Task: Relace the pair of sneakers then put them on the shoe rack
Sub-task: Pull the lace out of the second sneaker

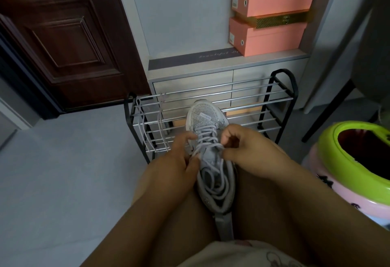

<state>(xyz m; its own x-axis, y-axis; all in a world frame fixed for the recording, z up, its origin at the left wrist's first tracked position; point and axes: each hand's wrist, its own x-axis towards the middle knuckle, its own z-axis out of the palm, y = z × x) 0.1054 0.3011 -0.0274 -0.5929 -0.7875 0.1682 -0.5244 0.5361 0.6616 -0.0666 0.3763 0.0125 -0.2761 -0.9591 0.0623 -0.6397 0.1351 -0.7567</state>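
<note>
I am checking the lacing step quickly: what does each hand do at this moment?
Left hand: fingers pinch the grey lace at the sneaker.
Right hand: fingers curled, pinching the same lace.

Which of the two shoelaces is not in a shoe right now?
The loose lace draped over the left end of the shoe rack; the other lace is threaded through the sneaker both hands work on.

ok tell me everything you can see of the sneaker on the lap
The sneaker is pale grey with a mesh toe, glittery trim and a small white tag. It lies between the thighs, toe pointing at the shoe rack. Grey laces cross it, loose ends coiled inside. The left hand and right hand pinch the laces.
</note>
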